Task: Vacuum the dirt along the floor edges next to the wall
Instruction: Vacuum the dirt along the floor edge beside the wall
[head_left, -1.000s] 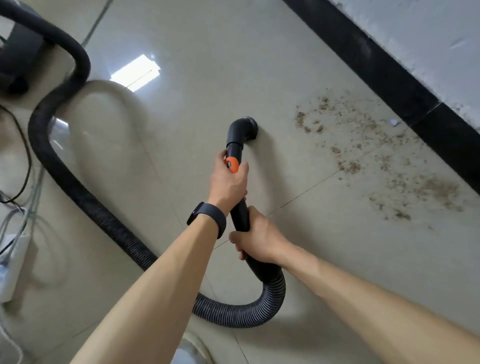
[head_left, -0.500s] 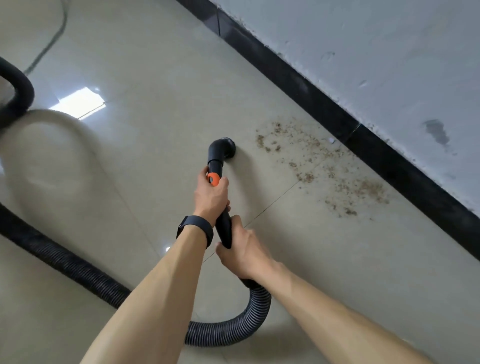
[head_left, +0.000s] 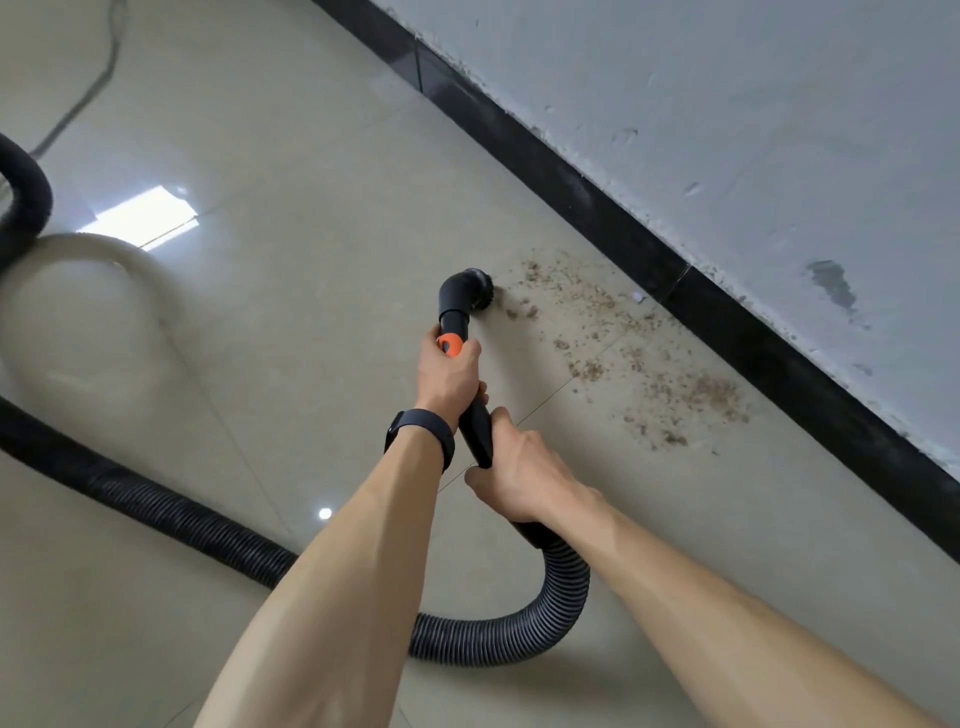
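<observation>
Head view puts the dirt (head_left: 639, 358) right of centre, a brown scatter on the pale floor (head_left: 311, 156) running down-right beside the black skirting (head_left: 597, 208); the nearest crumbs lie just beside the round brush nozzle (head_left: 470, 286), which sits at the scatter's upper-left end. Both your hands are clamped on the wand; your left hand (head_left: 449, 371) grips it high, by the orange button (head_left: 450, 344), and your right hand (head_left: 524, 478) grips it lower, near where the ribbed hose (head_left: 498, 639) begins. That hose loops under your arms and off to the left edge of the frame.

As for risks, I judge that a quick sweep of the bristles could flick crumbs outward instead of lifting them; tilting the nozzle off the tile would leave a trail; the strip tight against the skirting is easy to miss; the hose loop could drag if you reach further down-right.

I can read no brand, label or writing anywhere, not on the wand, your wristband (head_left: 421, 431) or the wall (head_left: 727, 104).
</observation>
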